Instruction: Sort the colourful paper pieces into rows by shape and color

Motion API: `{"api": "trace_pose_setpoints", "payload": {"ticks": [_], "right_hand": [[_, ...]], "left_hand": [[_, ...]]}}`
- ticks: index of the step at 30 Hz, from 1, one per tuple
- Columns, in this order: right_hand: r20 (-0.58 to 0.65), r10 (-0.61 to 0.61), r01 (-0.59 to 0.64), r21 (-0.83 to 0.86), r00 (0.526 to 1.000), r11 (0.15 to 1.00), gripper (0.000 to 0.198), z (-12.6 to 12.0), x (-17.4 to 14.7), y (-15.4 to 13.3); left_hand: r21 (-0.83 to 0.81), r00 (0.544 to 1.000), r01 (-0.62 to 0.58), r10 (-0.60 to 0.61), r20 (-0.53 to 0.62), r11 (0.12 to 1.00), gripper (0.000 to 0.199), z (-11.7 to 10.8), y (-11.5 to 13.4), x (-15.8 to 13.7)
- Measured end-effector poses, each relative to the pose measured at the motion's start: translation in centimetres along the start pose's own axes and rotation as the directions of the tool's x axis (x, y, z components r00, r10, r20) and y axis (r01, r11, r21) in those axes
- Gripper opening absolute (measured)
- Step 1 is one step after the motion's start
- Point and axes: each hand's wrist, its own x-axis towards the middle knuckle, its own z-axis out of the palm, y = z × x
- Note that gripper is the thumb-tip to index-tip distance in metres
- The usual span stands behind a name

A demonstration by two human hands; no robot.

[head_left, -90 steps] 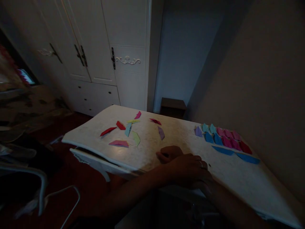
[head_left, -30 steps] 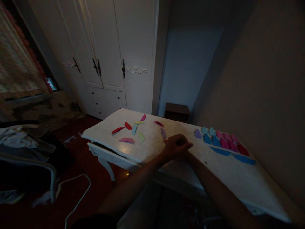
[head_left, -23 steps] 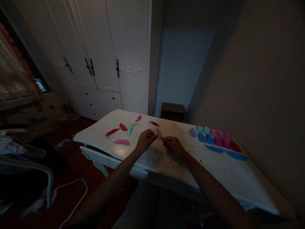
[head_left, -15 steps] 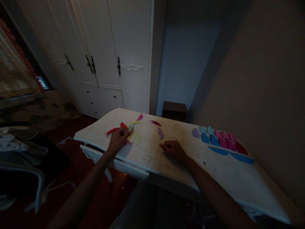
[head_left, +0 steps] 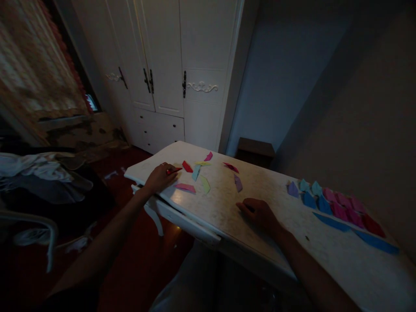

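Note:
At the left of the table, my left hand (head_left: 160, 177) has its fingers closed on a red folded paper piece (head_left: 175, 170). Just right of it lie another red folded paper (head_left: 187, 166), a light blue one (head_left: 196, 172) and a yellow one (head_left: 203, 163). A pink piece (head_left: 185, 187) and a pale green piece (head_left: 205, 184) are nearer the front. My right hand (head_left: 260, 212) rests on the tabletop with curled fingers and nothing visible in them. Beyond it lie a purple folded paper (head_left: 238, 183) and a dark pink one (head_left: 231, 167).
On the right of the white table (head_left: 214, 212), folded paper boats (head_left: 339, 208) stand in rows, with long blue folded strips (head_left: 331, 222) in front. A white wardrobe (head_left: 204, 108) and a small brown cabinet (head_left: 255, 150) are behind. Cloth (head_left: 42, 173) lies piled at left.
My left hand has moved left, away from the light blue piece, and now grips a red piece. The pink piece beneath it is uncovered. The view has swung left; my right hand stays curled.

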Motion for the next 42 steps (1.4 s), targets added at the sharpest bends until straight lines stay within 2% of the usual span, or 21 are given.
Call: {"api": "trace_pose_setpoints", "payload": {"ticks": [5, 12, 17, 20, 22, 25, 28, 31, 34, 38, 42], "right_hand": [[-0.004, 0.003, -0.003, -0.024, 1.0, 1.0, 0.045, 0.3, -0.1, 0.3], [-0.003, -0.002, 0.002, -0.04, 1.0, 0.999, 0.045, 0.3, -0.1, 0.2], [0.009, 0.006, -0.006, -0.035, 1.0, 0.999, 0.046, 0.3, -0.1, 0.2], [-0.003, 0.012, -0.012, -0.029, 1.0, 0.999, 0.045, 0.4, -0.1, 0.2], [-0.002, 0.016, -0.016, -0.025, 1.0, 1.0, 0.044, 0.4, -0.1, 0.2], [0.003, 0.021, -0.021, -0.029, 1.0, 0.999, 0.044, 0.3, -0.1, 0.1], [-0.002, 0.022, -0.022, -0.036, 1.0, 0.999, 0.043, 0.3, -0.2, 0.1], [0.004, 0.023, -0.022, -0.043, 1.0, 0.999, 0.043, 0.4, -0.2, 0.1], [0.011, 0.03, -0.03, -0.051, 0.999, 0.998, 0.043, 0.4, -0.1, 0.1], [-0.012, 0.018, -0.018, -0.066, 1.0, 0.998, 0.043, 0.4, 0.0, -0.2], [-0.035, -0.008, 0.006, -0.054, 0.999, 0.999, 0.04, 0.4, 0.0, -0.2]], "left_hand": [[0.097, 0.991, 0.137, -0.136, -0.02, 0.986, 0.042, -0.6, -2.2, -0.1], [0.124, 0.992, 0.103, -0.111, 0.054, 0.987, 0.038, -0.4, -2.5, -0.4], [0.057, 0.984, 0.171, -0.168, -0.055, 0.984, 0.037, -0.4, -2.2, -0.9], [-0.077, 0.967, 0.206, -0.215, -0.136, 0.976, 0.036, -0.4, -2.2, -1.4], [-0.238, 0.949, 0.245, -0.284, -0.141, 0.94, 0.036, -0.6, -1.9, -1.7], [-0.523, 0.908, 0.316, -0.412, -0.075, 0.792, 0.039, -1.1, -0.9, -1.7], [-0.684, 0.88, 0.349, -0.475, 0.005, 0.64, 0.038, -1.7, 0.7, -1.5], [-0.747, 0.881, 0.369, -0.464, 0.091, 0.554, 0.033, -2.1, 2.3, -1.4], [-0.773, 0.903, 0.379, -0.387, 0.189, 0.508, 0.034, -2.1, 4.0, -1.6], [-0.772, 0.939, 0.34, -0.239, 0.247, 0.538, 0.035, -1.6, 7.0, -1.7], [-0.741, 0.944, 0.323, -0.14, 0.3, 0.589, 0.037, -0.6, 10.9, -0.9]]}}
